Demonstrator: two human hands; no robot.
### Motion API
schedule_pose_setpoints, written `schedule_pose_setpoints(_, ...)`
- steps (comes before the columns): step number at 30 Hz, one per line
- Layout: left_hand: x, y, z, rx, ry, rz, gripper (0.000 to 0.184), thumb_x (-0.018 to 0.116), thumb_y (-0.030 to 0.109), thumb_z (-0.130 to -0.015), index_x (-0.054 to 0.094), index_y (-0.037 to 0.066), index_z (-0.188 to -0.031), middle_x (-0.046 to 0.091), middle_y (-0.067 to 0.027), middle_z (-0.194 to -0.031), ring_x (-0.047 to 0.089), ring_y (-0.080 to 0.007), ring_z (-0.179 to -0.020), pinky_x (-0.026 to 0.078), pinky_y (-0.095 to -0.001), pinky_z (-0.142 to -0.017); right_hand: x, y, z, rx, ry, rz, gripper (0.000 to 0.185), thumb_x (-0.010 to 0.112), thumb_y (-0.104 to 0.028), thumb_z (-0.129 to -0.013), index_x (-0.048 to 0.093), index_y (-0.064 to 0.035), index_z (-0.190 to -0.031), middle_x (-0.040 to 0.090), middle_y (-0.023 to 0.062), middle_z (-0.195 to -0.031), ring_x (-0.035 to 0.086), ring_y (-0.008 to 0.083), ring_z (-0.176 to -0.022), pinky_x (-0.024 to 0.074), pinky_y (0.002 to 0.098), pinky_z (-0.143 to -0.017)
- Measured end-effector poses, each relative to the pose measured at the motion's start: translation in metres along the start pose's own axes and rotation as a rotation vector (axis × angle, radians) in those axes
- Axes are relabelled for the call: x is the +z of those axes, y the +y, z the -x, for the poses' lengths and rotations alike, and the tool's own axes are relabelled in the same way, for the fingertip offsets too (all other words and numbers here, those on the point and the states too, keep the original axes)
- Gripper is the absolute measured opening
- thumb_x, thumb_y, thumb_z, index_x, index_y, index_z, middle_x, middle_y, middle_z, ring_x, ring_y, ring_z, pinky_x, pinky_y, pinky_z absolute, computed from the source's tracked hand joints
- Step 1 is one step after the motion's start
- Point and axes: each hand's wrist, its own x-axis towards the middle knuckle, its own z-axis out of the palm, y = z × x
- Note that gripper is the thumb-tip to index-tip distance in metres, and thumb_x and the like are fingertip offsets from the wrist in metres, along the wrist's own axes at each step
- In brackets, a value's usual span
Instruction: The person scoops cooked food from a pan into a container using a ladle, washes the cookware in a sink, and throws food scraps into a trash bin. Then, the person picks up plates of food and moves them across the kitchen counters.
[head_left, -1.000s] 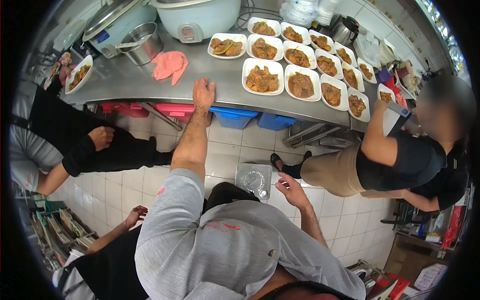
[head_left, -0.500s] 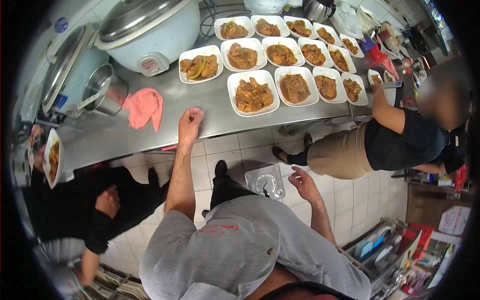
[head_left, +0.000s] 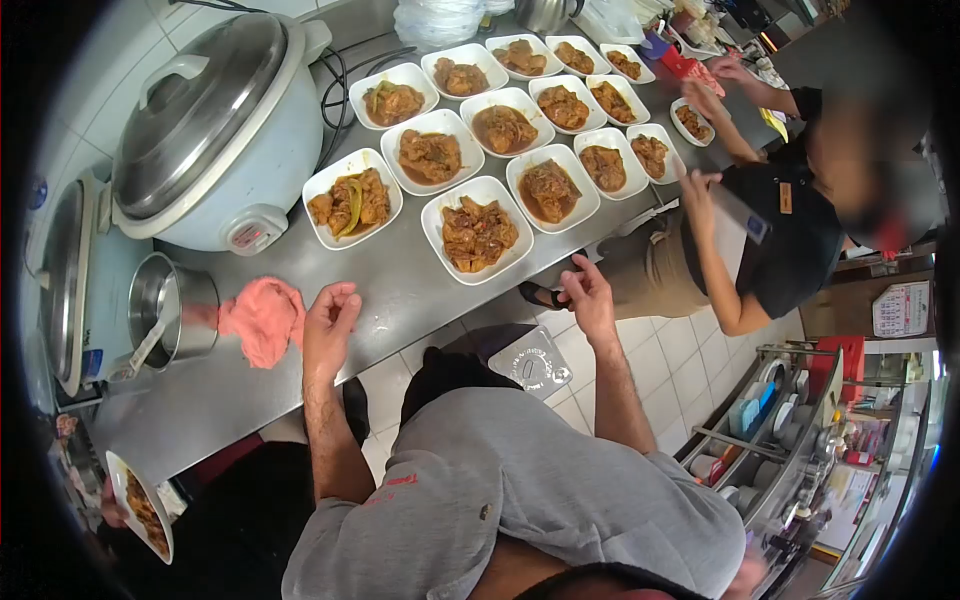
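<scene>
My left hand (head_left: 330, 322) hovers at the near edge of the steel counter, beside a crumpled pink cloth (head_left: 264, 322); its fingers are loosely curled and it holds nothing. My right hand (head_left: 588, 300) is raised in front of the counter edge, empty, with the fingers partly spread. Ahead of both hands stand several white square bowls of meat in brown sauce, set out in rows. Closest to me are a bowl of meat in sauce (head_left: 474, 230) and another such bowl (head_left: 553, 190). A bowl with a green pepper strip (head_left: 352, 200) stands at the left end.
A large rice cooker (head_left: 215, 130) and a metal pot with a utensil (head_left: 172, 310) stand at left. At lower left, someone's hand holds a dish of food (head_left: 142, 507). A co-worker in a black shirt (head_left: 790, 220) stands at right, near a dish rack (head_left: 750, 430).
My view has turned, so the bowls appear further left. My right hand has come up toward the counter edge. Several people's hands at right have moved; one small bowl there appears shifted.
</scene>
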Motion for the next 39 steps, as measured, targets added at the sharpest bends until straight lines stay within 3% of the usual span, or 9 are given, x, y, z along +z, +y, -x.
schedule_pose_setpoints(4,-0.004,-0.001,-0.004,-0.022,-0.007,0.004,0.022,0.057,0.020,-0.085,0.055,0.004,-0.101,0.048,0.0035,-0.076,0.042,-0.0049,-0.062,0.036,-0.0193,-0.055,0.005,0.006,-0.022,0.157,0.106,-0.181,0.041,0.052,-0.022,-0.088,0.043,0.0008,-0.120,0.056,0.0065,-0.078,0.055,0.0106,-0.052,0.0419,0.0219,-0.041)
schedule_pose_setpoints(8,0.000,0.005,-0.007,-0.015,-0.021,0.025,0.023,0.057,0.019,-0.085,0.054,0.003,-0.101,0.048,0.0030,-0.075,0.043,-0.0053,-0.063,0.037,-0.0194,-0.055,0.009,0.019,-0.063,0.327,0.024,-0.477,0.039,0.050,-0.034,-0.089,0.043,-0.0035,-0.112,0.057,0.0075,-0.076,0.058,0.0148,-0.052,0.0438,0.0227,-0.038)
schedule_pose_setpoints(11,0.001,0.011,0.000,-0.002,0.000,0.024,0.023,0.058,0.018,-0.085,0.054,0.003,-0.102,0.048,0.0027,-0.074,0.043,-0.0054,-0.064,0.038,-0.0193,-0.056,0.020,0.011,-0.088,0.366,0.014,-0.473,0.037,0.049,-0.034,-0.089,0.041,-0.0042,-0.109,0.056,0.0083,-0.072,0.057,0.0157,-0.049,0.0433,0.0231,-0.036)
schedule_pose_setpoints(16,0.003,0.008,0.002,0.012,0.053,0.017,0.024,0.057,0.019,-0.085,0.054,0.004,-0.103,0.047,0.0031,-0.074,0.043,-0.0061,-0.062,0.035,-0.0201,-0.056,0.028,0.021,-0.115,0.263,0.116,-0.502,0.021,0.046,-0.017,-0.088,0.039,-0.0049,-0.104,0.055,0.0093,-0.068,0.053,0.0157,-0.043,0.0390,0.0245,-0.032)
schedule_pose_setpoints(20,0.011,0.005,-0.004,-0.021,0.043,0.056,0.022,0.057,0.017,-0.085,0.054,0.003,-0.102,0.047,0.0030,-0.074,0.043,-0.0057,-0.063,0.036,-0.0196,-0.056,0.022,0.012,-0.106,0.163,0.205,-0.442,0.017,0.046,-0.016,-0.088,0.043,-0.0038,-0.100,0.054,0.0071,-0.068,0.047,0.0118,-0.041,0.0314,0.0225,-0.030)
schedule_pose_setpoints(25,0.018,0.003,-0.021,-0.051,-0.085,0.072,0.022,0.057,0.015,-0.086,0.054,0.002,-0.103,0.050,0.0020,-0.077,0.045,-0.0054,-0.066,0.041,-0.0203,-0.058,0.003,-0.024,-0.083,-0.003,0.214,-0.407,0.021,0.046,-0.016,-0.089,0.047,-0.0029,-0.105,0.055,0.0052,-0.072,0.046,0.0086,-0.042,0.0332,0.0219,-0.031)
schedule_pose_setpoints(28,0.024,0.012,-0.033,-0.020,-0.181,0.065,0.024,0.057,0.016,-0.086,0.053,0.002,-0.104,0.052,0.0009,-0.079,0.048,-0.0062,-0.068,0.042,-0.0211,-0.060,0.009,-0.049,-0.068,-0.097,0.125,-0.348,0.025,0.045,-0.016,-0.090,0.046,-0.0015,-0.110,0.054,0.0042,-0.069,0.044,0.0063,-0.041,0.0293,0.0203,-0.030)
schedule_pose_setpoints(35,0.029,0.020,-0.044,0.025,-0.236,0.170,0.031,0.055,0.021,-0.087,0.048,0.005,-0.113,0.055,-0.0011,-0.087,0.051,-0.0079,-0.069,0.042,-0.0221,-0.063,0.073,-0.056,-0.052,0.041,-0.162,-0.342,0.024,0.048,-0.023,-0.090,0.051,-0.0068,-0.109,0.055,-0.0022,-0.068,0.045,0.0014,-0.045,0.0300,0.0171,-0.033)
schedule_pose_setpoints(39,0.018,0.019,-0.038,-0.035,-0.256,0.177,0.037,0.056,0.021,-0.087,0.045,0.001,-0.116,0.051,-0.0045,-0.091,0.052,-0.0094,-0.075,0.046,-0.0236,-0.065,0.092,-0.060,-0.047,0.099,-0.259,-0.322,0.026,0.047,-0.023,-0.090,0.051,-0.0058,-0.110,0.055,-0.0015,-0.069,0.044,0.0014,-0.044,0.0281,0.0170,-0.032)
